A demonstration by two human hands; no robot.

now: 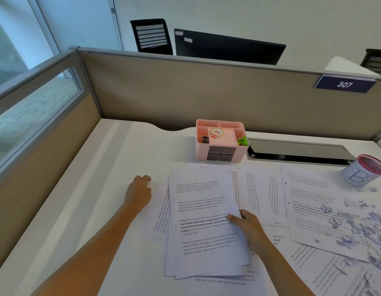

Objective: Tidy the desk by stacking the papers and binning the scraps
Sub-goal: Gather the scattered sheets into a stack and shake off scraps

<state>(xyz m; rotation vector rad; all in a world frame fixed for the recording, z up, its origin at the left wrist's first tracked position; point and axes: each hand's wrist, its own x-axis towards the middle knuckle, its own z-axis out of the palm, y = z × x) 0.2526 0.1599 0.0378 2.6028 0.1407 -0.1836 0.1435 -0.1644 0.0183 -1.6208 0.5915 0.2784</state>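
**Stacking step underway, scraps not yet touched**

Left hand (140, 190) rests on the white desk surface (121, 159) just beside the paper pile, fingers loosely curled, holding nothing. Centre: rough pile of white printed A4 sheets (204, 223), edges fanned and misaligned, with more sheets poking out beneath. Right hand (246, 224) pinches the pile's right edge, thumb on top; its fingers go under the paper, so how many sheets it has is unclear. Further right, loose printed sheets (313, 210) lie overlapping, uncollected. Small torn bluish-white paper scraps (356, 229) are strewn over them, motion-blurred, possibly some cut off by the frame edge. White cylindrical bin with red rim, marked "B" (363, 170), stands at the far right, partly cropped.

Judged next: square the pile, then gather the right-hand sheets without spilling scraps.
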